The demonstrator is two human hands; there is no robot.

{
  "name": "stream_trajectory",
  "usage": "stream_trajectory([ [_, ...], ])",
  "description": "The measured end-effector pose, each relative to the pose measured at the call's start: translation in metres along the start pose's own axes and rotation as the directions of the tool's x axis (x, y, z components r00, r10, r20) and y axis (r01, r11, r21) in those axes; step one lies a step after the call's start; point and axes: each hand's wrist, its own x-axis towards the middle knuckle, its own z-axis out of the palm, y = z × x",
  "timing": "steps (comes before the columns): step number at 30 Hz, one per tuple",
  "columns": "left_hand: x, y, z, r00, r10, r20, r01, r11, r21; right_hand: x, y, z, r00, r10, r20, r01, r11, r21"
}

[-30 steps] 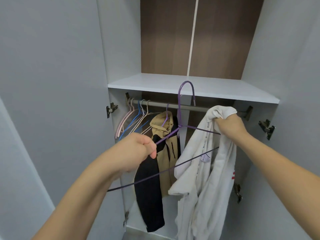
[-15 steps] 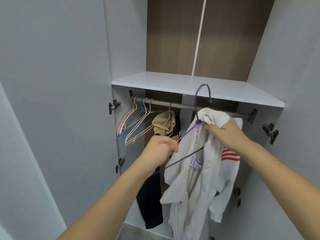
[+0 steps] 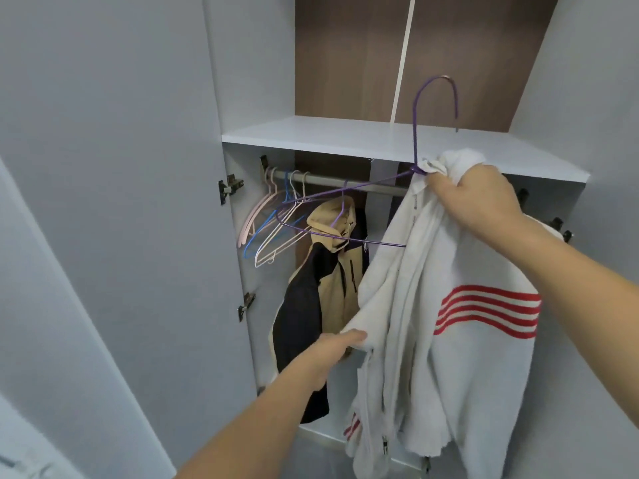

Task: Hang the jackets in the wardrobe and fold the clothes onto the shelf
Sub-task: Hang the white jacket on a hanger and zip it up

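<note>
Open built-in cupboard, pale grey-white panels. Left door swung wide; two metal hinges on its inner edge. Right door also open, with dark hinges at the carcass side. Back panel dark brown wood grain, split by a thin white vertical strip. Light even and cool; soft shadow inside the lower compartment.

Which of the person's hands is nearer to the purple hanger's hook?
Right. The right hand grips the white jacket just below the purple hanger; the left hand holds the jacket's edge far lower.
</note>
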Motion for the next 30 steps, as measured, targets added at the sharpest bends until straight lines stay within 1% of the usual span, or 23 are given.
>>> stream_trajectory([
  [1, 0.007, -0.004, 0.004, 0.991, -0.069, 0.119, 0.068, 0.998, 0.012, -0.002, -0.001, -0.004, 1.000, -0.010, -0.018, 0.010, 1.000, 0.023],
  [2, 0.017, -0.009, 0.007, 0.983, -0.083, 0.163, 0.077, 0.996, 0.044, -0.005, -0.001, -0.007, 0.999, -0.019, -0.028, 0.021, 0.999, 0.048],
  [3, 0.022, -0.010, 0.012, 0.982, -0.069, 0.177, 0.061, 0.997, 0.050, -0.008, 0.000, -0.011, 0.999, -0.026, -0.029, 0.028, 0.996, 0.079],
  [5, 0.036, -0.008, 0.023, 0.989, 0.006, 0.148, -0.009, 1.000, 0.025, -0.017, 0.000, -0.018, 1.000, -0.016, -0.022, 0.018, 0.991, 0.134],
  [7, 0.043, 0.001, 0.035, 0.993, 0.051, 0.110, -0.061, 0.994, 0.089, -0.025, 0.002, -0.025, 1.000, 0.004, -0.017, -0.001, 0.986, 0.165],
  [8, 0.047, 0.004, 0.040, 0.991, 0.074, 0.110, -0.089, 0.987, 0.136, -0.028, 0.002, -0.027, 1.000, 0.012, -0.022, -0.009, 0.985, 0.170],
  [11, 0.053, 0.013, 0.045, 0.986, 0.120, 0.119, -0.135, 0.983, 0.126, -0.036, 0.009, -0.033, 1.000, 0.022, -0.020, -0.018, 0.986, 0.165],
  [12, 0.052, 0.017, 0.040, 0.985, 0.137, 0.102, -0.149, 0.981, 0.122, -0.038, 0.014, -0.037, 0.999, 0.031, -0.006, -0.030, 0.988, 0.154],
  [14, 0.047, 0.033, 0.019, 0.982, 0.190, 0.011, -0.189, 0.968, 0.164, -0.042, 0.023, -0.044, 0.999, 0.038, 0.016, -0.040, 0.990, 0.138],
  [16, 0.042, 0.056, -0.016, 0.956, 0.284, -0.076, -0.265, 0.945, 0.193, -0.046, 0.034, -0.048, 0.997, 0.045, 0.059, -0.053, 0.988, 0.145],
  [17, 0.035, 0.071, -0.032, 0.934, 0.348, -0.079, -0.330, 0.927, 0.180, -0.049, 0.039, -0.048, 0.995, 0.048, 0.090, -0.060, 0.988, 0.144],
  [19, 0.015, 0.106, -0.060, 0.899, 0.437, -0.035, -0.430, 0.894, 0.123, -0.054, 0.046, -0.042, 0.986, 0.065, 0.151, -0.078, 0.993, 0.084],
  [20, 0.003, 0.125, -0.071, 0.900, 0.433, -0.045, -0.427, 0.899, 0.095, -0.055, 0.047, -0.038, 0.983, 0.073, 0.166, -0.078, 0.997, 0.025],
  [22, -0.032, 0.164, -0.083, 0.927, 0.367, -0.077, -0.357, 0.927, 0.114, -0.053, 0.045, -0.029, 0.981, 0.079, 0.175, -0.065, 0.994, -0.087],
  [24, -0.065, 0.197, -0.087, 0.940, 0.336, -0.052, -0.321, 0.927, 0.194, -0.050, 0.038, -0.023, 0.980, 0.091, 0.177, -0.059, 0.982, -0.177],
  [26, -0.089, 0.221, -0.086, 0.948, 0.317, -0.025, -0.297, 0.912, 0.284, -0.047, 0.024, -0.019, 0.985, 0.060, 0.162, -0.014, 0.963, -0.269],
  [27, -0.101, 0.231, -0.085, 0.945, 0.327, -0.024, -0.297, 0.886, 0.357, -0.046, 0.019, -0.017, 0.989, 0.038, 0.146, 0.008, 0.953, -0.303],
  [28, -0.110, 0.238, -0.084, 0.936, 0.348, -0.055, -0.290, 0.849, 0.442, -0.044, 0.013, -0.016, 0.993, 0.020, 0.117, 0.018, 0.947, -0.321],
  [30, -0.125, 0.247, -0.086, 0.909, 0.402, -0.109, -0.257, 0.748, 0.612, -0.040, 0.007, -0.017, 0.999, 0.026, 0.048, -0.009, 0.948, -0.318],
])
